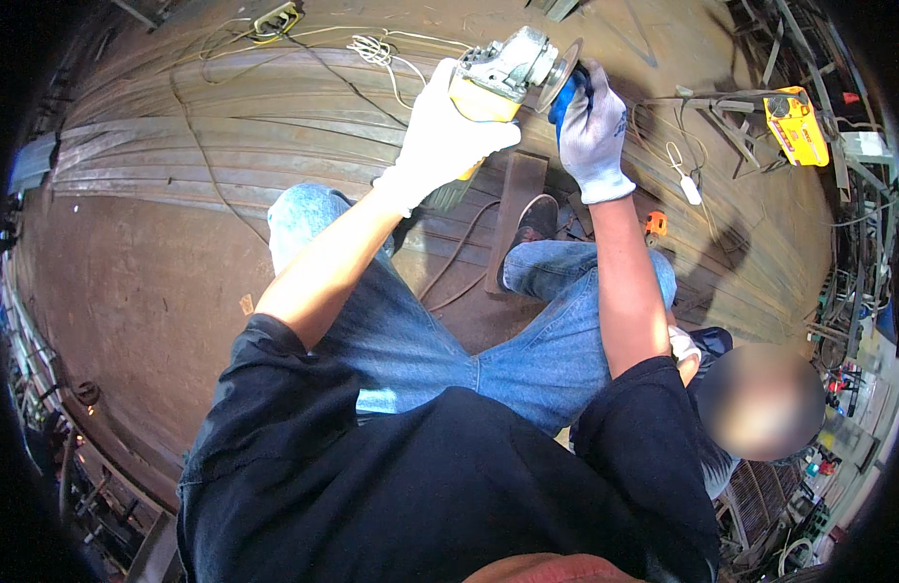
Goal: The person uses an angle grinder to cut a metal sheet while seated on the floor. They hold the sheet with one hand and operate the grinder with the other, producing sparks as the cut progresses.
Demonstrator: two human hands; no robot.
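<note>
The person's left hand, in a white glove, is holding an angle grinder up in front of the knees. Its fingers are wrapping around the yellow body, and the thumb is lying along the near side. The grinder's gray metal head is pointing to the right, with a round disc sitting on its end. The disc is showing its thin edge, leaning a little.

The right hand, in a glove with blue fingers, is curling in at the disc's right side. The fingers are bunching close together, but one cannot tell if they are gripping the disc or only touching it.

Below the grinder, a flat metal bar is lying by the right shoe, so its long edge is running between the legs. Long metal strips are covering the floor ahead. The brown floor is spreading wide on the left, leaving that arm lots of room. On the right, another person is sitting close by the right elbow, making that side tighter. A yellow box is standing farther off.
</note>
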